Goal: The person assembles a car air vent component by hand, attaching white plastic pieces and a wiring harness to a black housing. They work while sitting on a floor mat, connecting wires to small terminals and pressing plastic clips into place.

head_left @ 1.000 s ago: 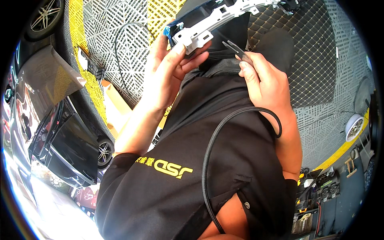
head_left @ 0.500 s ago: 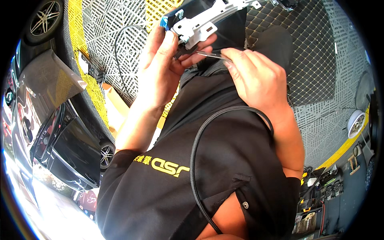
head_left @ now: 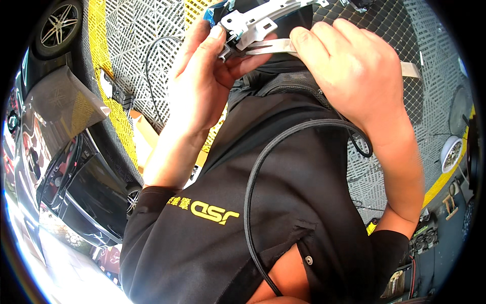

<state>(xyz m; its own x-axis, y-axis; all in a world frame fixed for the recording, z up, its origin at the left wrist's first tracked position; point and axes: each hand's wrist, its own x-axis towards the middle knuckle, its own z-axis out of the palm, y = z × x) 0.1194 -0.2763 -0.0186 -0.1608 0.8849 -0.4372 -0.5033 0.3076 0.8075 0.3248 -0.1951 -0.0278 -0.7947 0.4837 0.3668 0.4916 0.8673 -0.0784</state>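
Observation:
My left hand (head_left: pixel 202 76) is closed on one end of a long light-grey plastic bracket (head_left: pixel 258 28) with slots and small metal fittings. Its thumb presses on top and its fingers lie underneath. A piece of shiny blue film (head_left: pixel 209 17) shows beside the thumb. In a fist, my right hand (head_left: pixel 354 71) grips a flat silvery pry tool (head_left: pixel 273 47) with a forked tip. That tip meets the underside of the bracket near my left fingers; whether it sits in a gap, I cannot tell. The tool's other end sticks out beyond my right hand.
Dark cars (head_left: pixel 91 187) stand at the left. A black cable (head_left: pixel 147 66) and an open cardboard box (head_left: pixel 144 134) lie on the grated floor. A dark quilted mat (head_left: pixel 395 30) is at the far right, and a white bowl of small parts (head_left: pixel 450 154) stands further right.
My right hand has moved up and to the right, its grip shifting from a pinch to a fist round the pry tool. The tool now shows its flat side. My left hand stays on the bracket.

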